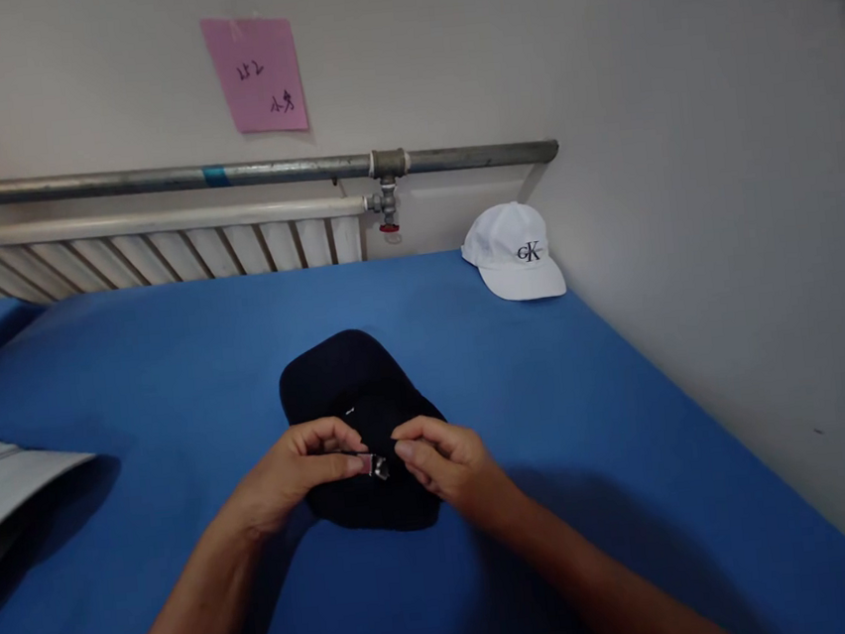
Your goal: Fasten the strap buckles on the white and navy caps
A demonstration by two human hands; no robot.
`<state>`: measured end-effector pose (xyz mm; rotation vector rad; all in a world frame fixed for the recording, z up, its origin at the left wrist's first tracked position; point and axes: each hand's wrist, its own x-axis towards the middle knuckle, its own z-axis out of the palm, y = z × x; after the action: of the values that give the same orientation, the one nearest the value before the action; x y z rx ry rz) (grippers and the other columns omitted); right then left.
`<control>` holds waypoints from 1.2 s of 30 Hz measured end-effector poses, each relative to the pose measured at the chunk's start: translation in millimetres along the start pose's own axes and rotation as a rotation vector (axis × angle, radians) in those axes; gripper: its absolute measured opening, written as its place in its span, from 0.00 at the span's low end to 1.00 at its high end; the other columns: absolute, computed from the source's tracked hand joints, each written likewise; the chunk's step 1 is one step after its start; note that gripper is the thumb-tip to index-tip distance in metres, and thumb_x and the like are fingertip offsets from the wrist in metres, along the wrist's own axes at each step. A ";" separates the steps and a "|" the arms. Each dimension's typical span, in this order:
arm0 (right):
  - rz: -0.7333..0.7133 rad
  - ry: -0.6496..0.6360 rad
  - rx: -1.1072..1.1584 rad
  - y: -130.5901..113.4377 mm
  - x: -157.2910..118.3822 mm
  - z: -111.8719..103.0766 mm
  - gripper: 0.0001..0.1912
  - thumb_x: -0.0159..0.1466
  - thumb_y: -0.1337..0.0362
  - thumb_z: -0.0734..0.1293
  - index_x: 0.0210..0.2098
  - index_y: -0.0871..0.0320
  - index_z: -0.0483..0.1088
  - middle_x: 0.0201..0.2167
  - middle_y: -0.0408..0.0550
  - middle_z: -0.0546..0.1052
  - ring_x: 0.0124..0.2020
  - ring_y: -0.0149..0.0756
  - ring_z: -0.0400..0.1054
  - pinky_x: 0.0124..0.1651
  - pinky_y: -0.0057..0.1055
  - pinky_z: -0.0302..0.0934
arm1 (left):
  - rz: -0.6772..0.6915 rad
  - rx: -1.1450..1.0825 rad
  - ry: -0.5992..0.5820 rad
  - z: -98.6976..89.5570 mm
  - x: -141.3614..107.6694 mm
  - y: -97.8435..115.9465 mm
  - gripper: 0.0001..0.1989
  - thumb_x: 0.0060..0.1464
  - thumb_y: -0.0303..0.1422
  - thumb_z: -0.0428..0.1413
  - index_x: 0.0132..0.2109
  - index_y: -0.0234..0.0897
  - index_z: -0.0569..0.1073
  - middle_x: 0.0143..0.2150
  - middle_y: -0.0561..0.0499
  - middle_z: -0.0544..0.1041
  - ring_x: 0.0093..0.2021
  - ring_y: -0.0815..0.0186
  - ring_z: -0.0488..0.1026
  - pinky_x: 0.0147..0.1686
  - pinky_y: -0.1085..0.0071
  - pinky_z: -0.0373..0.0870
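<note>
A black baseball cap [358, 378] lies on the blue table, its brim pointing away from me and a small white mark on its front. Over the crown, my left hand [323, 456] pinches a small pink piece with a shiny metal end [378, 467]; its exact kind is unclear. My right hand [443, 459] is closed in a pinch just to the right of that metal end. Whatever may be between its thumb and forefinger is too small to make out. Both hands hide part of the cap.
The blue table [173, 361] meets walls at the back and right. A white cap [512, 249] with dark letters sits at the far right corner. Part of a white object [16, 486] shows at the left edge. Behind stand a radiator [273, 244], a metal pipe [304, 169] and a pink note [257, 74].
</note>
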<state>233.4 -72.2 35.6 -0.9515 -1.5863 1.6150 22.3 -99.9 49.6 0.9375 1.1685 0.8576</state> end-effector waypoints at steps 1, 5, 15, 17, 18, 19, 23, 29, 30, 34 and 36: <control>0.038 -0.001 0.058 -0.4 1.1 -1.9 0.08 0.61 0.58 0.66 0.34 0.57 0.72 0.17 0.35 0.61 0.19 0.25 0.54 0.22 0.25 0.49 | 0.002 -0.019 0.008 -1.8 0.2 0.5 0.07 0.42 0.31 0.68 0.32 0.38 0.79 0.32 0.53 0.80 0.33 0.70 0.73 0.37 0.73 0.65; 0.159 -0.066 0.241 -0.3 4.0 -5.9 0.10 0.57 0.57 0.68 0.34 0.58 0.71 0.16 0.32 0.57 0.16 0.22 0.48 0.20 0.24 0.43 | 0.014 -0.053 0.013 -6.5 0.6 0.9 0.07 0.40 0.31 0.69 0.30 0.39 0.80 0.29 0.54 0.80 0.30 0.71 0.72 0.34 0.75 0.65; 0.123 -0.218 0.243 0.3 -0.8 4.3 0.07 0.60 0.61 0.67 0.34 0.58 0.72 0.17 0.33 0.60 0.18 0.22 0.52 0.21 0.24 0.47 | 0.001 -0.067 0.043 -2.0 2.3 -0.3 0.07 0.38 0.32 0.68 0.28 0.37 0.81 0.25 0.54 0.77 0.25 0.73 0.67 0.28 0.77 0.62; 0.147 -0.186 0.267 1.1 0.2 3.4 0.08 0.60 0.60 0.67 0.34 0.58 0.71 0.17 0.33 0.59 0.18 0.23 0.51 0.20 0.24 0.46 | 0.010 -0.091 0.032 -2.6 2.9 -1.1 0.07 0.38 0.32 0.69 0.28 0.38 0.81 0.25 0.55 0.76 0.25 0.74 0.67 0.27 0.78 0.62; 0.171 -0.165 0.291 1.6 1.0 2.4 0.08 0.60 0.59 0.67 0.34 0.58 0.71 0.16 0.33 0.59 0.17 0.22 0.50 0.20 0.24 0.45 | 0.014 -0.103 0.028 -3.3 3.1 -1.5 0.06 0.39 0.32 0.69 0.28 0.38 0.81 0.25 0.55 0.76 0.24 0.74 0.67 0.26 0.78 0.62; 0.193 -0.146 0.312 2.2 2.0 1.2 0.09 0.60 0.59 0.67 0.34 0.58 0.70 0.16 0.32 0.58 0.17 0.22 0.49 0.20 0.24 0.44 | 0.019 -0.110 0.023 -4.0 3.2 -1.8 0.06 0.39 0.32 0.69 0.28 0.38 0.80 0.25 0.55 0.77 0.25 0.74 0.68 0.27 0.79 0.62; 0.231 -0.154 0.341 4.0 4.9 -2.2 0.09 0.58 0.58 0.69 0.33 0.58 0.69 0.15 0.31 0.56 0.15 0.21 0.46 0.19 0.24 0.41 | 0.037 -0.137 -0.017 -6.6 3.5 -2.9 0.07 0.38 0.32 0.70 0.27 0.37 0.80 0.30 0.53 0.78 0.28 0.73 0.70 0.30 0.79 0.65; 0.247 -0.211 0.331 6.2 6.7 -3.0 0.07 0.58 0.60 0.68 0.32 0.58 0.70 0.15 0.31 0.56 0.15 0.21 0.47 0.19 0.23 0.41 | 0.016 -0.162 -0.032 -9.4 5.1 -6.7 0.09 0.38 0.35 0.71 0.27 0.38 0.80 0.29 0.52 0.78 0.26 0.74 0.70 0.28 0.79 0.66; 0.252 -0.212 0.333 6.6 7.2 -3.0 0.07 0.58 0.60 0.68 0.32 0.58 0.70 0.15 0.31 0.56 0.15 0.21 0.47 0.19 0.23 0.41 | 0.011 -0.159 -0.032 -9.5 5.5 -7.1 0.09 0.38 0.35 0.71 0.27 0.38 0.80 0.28 0.52 0.78 0.26 0.74 0.70 0.27 0.79 0.66; 0.252 -0.225 0.332 7.6 8.1 -3.0 0.07 0.58 0.61 0.68 0.32 0.58 0.70 0.15 0.31 0.57 0.16 0.21 0.47 0.18 0.23 0.42 | -0.017 -0.155 -0.023 -7.0 6.6 -7.0 0.10 0.37 0.36 0.71 0.28 0.38 0.81 0.25 0.53 0.76 0.24 0.74 0.69 0.25 0.79 0.64; 0.250 -0.232 0.325 7.5 7.8 -3.0 0.07 0.58 0.61 0.68 0.32 0.58 0.70 0.15 0.31 0.57 0.16 0.21 0.47 0.18 0.23 0.42 | -0.034 -0.151 -0.014 -5.2 7.0 -6.3 0.11 0.36 0.36 0.71 0.28 0.38 0.81 0.24 0.53 0.76 0.23 0.74 0.69 0.24 0.79 0.63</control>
<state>232.3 -64.2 27.8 -0.8349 -1.3283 2.1466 18.9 -95.1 40.6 0.7969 1.0892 0.8974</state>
